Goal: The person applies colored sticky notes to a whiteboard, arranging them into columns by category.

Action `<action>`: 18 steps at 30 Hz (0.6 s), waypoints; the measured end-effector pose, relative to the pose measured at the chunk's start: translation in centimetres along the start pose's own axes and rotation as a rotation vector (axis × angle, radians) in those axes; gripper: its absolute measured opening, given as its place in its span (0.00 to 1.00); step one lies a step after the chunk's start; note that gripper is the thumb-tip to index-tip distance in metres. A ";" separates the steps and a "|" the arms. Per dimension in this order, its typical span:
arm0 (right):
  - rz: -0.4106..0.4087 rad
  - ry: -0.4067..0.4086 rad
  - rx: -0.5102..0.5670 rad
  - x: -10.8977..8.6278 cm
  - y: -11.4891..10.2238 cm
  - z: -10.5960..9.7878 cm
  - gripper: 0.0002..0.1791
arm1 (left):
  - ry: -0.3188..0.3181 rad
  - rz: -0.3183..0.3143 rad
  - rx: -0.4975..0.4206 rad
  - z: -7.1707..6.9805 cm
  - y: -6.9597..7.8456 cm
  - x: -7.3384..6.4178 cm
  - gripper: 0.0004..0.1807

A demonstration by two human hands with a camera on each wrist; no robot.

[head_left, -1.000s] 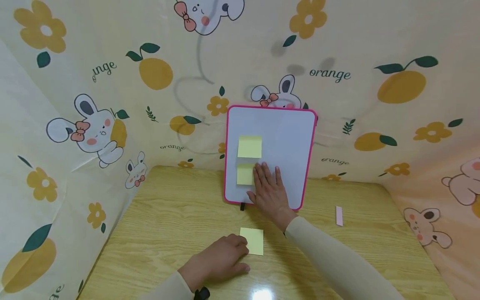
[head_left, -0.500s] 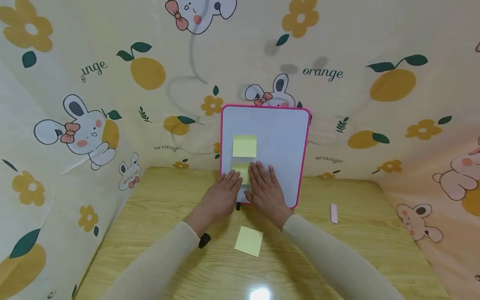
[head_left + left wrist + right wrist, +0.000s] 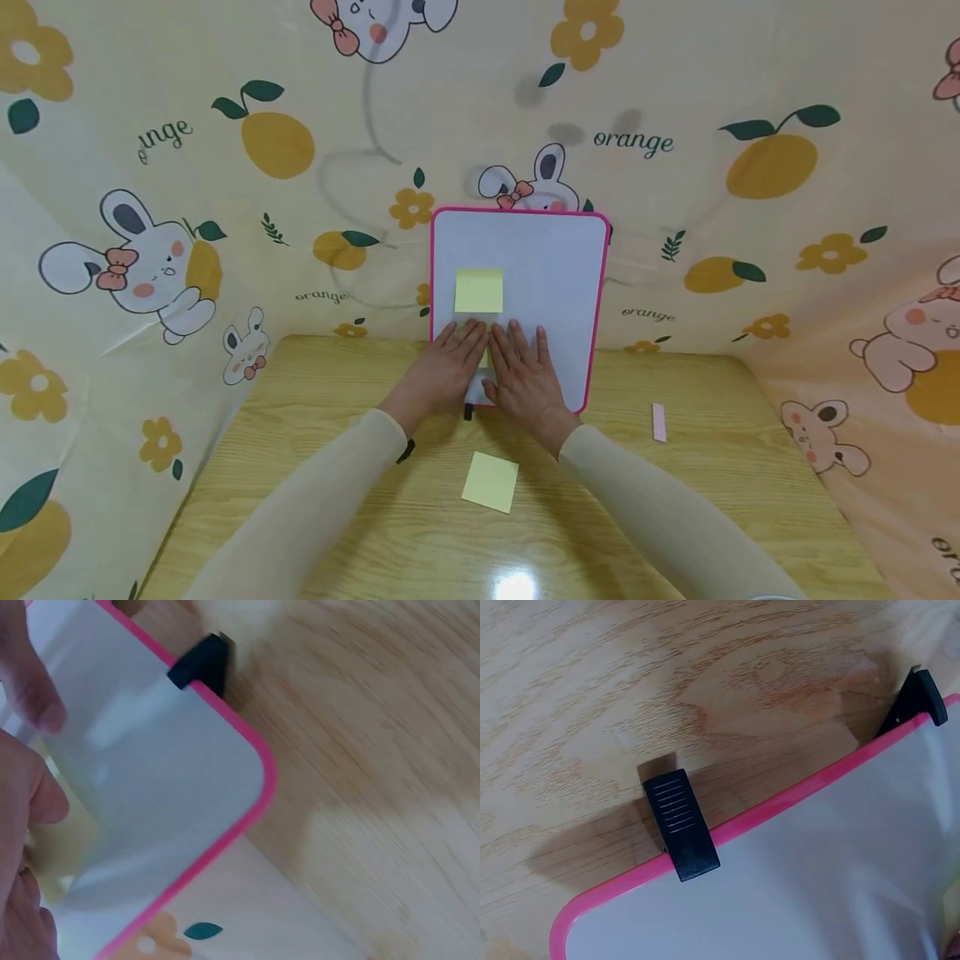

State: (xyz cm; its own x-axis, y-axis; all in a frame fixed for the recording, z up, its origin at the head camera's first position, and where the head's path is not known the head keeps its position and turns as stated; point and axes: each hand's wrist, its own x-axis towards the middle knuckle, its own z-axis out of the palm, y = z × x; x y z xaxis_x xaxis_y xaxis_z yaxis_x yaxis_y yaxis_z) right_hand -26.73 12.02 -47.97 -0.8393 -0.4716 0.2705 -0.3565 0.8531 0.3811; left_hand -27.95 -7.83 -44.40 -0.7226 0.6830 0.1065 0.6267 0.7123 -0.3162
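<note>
A whiteboard (image 3: 532,258) with a pink rim leans upright against the patterned backdrop. Near its left side sticks a pale yellow sticky note (image 3: 478,290). Just below, my left hand (image 3: 442,362) presses flat over a lower sticky note (image 3: 71,844), covering most of it. Beside it my right hand (image 3: 527,371) rests on the board with straight fingers, its fingertips at that note's right edge. Only a sliver of the lower note shows between the hands in the head view. A third yellow sticky note (image 3: 491,482) lies on the table in front of the board.
Black clips grip the board's bottom edge, one seen in the left wrist view as a clip (image 3: 202,664), two in the right wrist view, the nearer clip (image 3: 681,825) ridged. A small pink strip (image 3: 658,422) lies right on the wooden table (image 3: 330,500).
My left hand has left the note on the table, which sits slightly turned, and moved up onto the board's lower note. The right hand has stayed on the board. The head view has shifted slightly right.
</note>
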 end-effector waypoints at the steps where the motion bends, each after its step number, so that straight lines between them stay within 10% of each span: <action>1: 0.002 0.001 0.000 0.0 0.0 0.0 0.44 | 0.004 0.005 -0.003 0.1 -0.2 -0.1 0.38; 18: -0.103 0.040 -0.035 1.2 -0.1 -0.2 0.43 | 0.054 0.030 0.011 2.1 -3.8 -3.0 0.37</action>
State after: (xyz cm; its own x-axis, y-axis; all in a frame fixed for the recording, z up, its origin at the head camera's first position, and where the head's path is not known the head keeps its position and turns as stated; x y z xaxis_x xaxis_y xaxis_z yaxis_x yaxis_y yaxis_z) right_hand -27.60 11.37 -47.53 -0.7818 -0.5655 0.2627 -0.4250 0.7915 0.4392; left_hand -28.81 -12.92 -45.52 -0.6866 0.7119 0.1475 0.6441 0.6898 -0.3308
